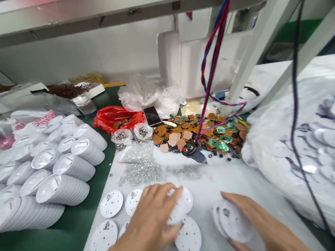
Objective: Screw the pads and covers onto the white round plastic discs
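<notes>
My left hand (152, 224) lies over white round plastic discs (189, 239) on the white mat (204, 184), fingers curled around one disc at its tip. My right hand (261, 226) rests flat beside a small stack of the same discs (231, 221), fingers stretched along its right edge. More single discs (111, 203) lie flat to the left of my left hand. A hanging electric screwdriver (193, 151) on red and blue cables points down above the mat, beyond both hands.
Several leaning rows of white discs (61, 187) fill the green table at left. A pile of small circuit boards (203, 134), loose screws (140, 169), a phone (152, 116) and a red bag (117, 118) lie behind. A big clear bag of discs (313, 155) sits right.
</notes>
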A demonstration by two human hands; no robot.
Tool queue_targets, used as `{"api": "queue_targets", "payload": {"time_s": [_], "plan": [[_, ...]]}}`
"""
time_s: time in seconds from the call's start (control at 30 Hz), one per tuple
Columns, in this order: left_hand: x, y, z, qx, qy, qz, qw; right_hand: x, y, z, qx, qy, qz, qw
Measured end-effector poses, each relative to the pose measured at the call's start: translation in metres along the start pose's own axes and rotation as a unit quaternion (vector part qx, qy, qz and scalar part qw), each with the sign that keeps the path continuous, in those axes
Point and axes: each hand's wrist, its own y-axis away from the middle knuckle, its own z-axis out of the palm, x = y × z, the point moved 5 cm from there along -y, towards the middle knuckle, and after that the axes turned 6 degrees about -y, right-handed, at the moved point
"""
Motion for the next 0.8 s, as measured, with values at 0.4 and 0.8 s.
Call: {"api": "queue_targets", "payload": {"time_s": [0.4,0.8], "plan": [[-0.050,-0.010,-0.017,-0.124,0.031,0.065,0.990,-0.054,-0.121,0.044,-0.218,-0.054,-0.075,0.972],[-0.050,-0.012,-0.022,-0.131,0.007,0.079,0.988,-0.060,-0.119,0.052,-0.229,-0.005,-0.075,0.971]]}}
